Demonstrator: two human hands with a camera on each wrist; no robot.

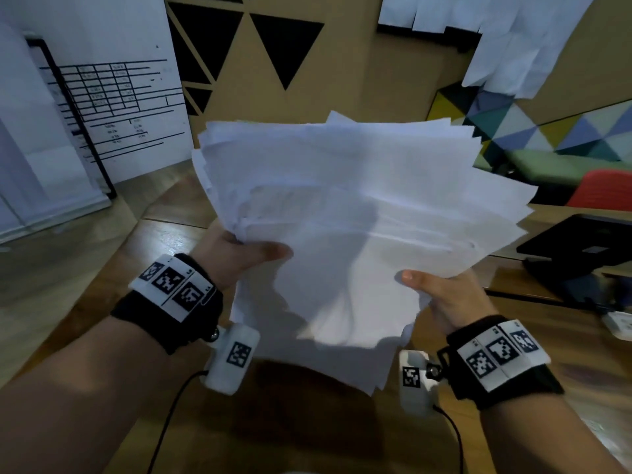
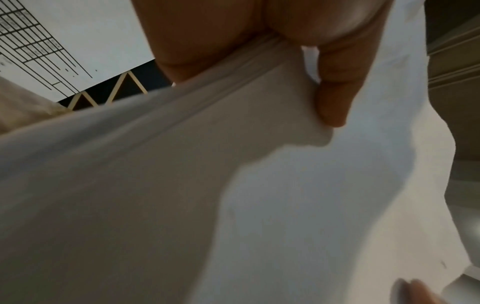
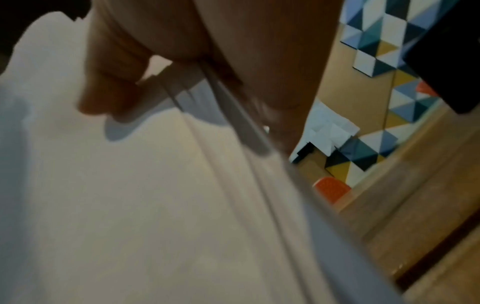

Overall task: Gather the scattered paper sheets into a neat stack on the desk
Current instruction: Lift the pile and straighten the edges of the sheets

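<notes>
A loose, fanned bundle of white paper sheets (image 1: 359, 213) is held up above the wooden desk (image 1: 178, 230), its edges uneven. My left hand (image 1: 239, 253) grips the bundle's left edge, thumb lying on top. My right hand (image 1: 441, 292) grips the lower right edge, thumb on top as well. In the left wrist view the sheets (image 2: 233, 185) fill the frame, with my left hand (image 2: 298, 67) pinching them from both sides. The right wrist view shows the sheets (image 3: 155, 205) squeezed between the thumb and fingers of my right hand (image 3: 207, 72).
A closed black laptop (image 1: 578, 244) lies on the desk at the right, with a white plug block (image 1: 619, 323) and cable near it. A printed chart on a stand (image 1: 113, 100) rises at the left. A red chair (image 1: 605, 193) sits beyond the desk.
</notes>
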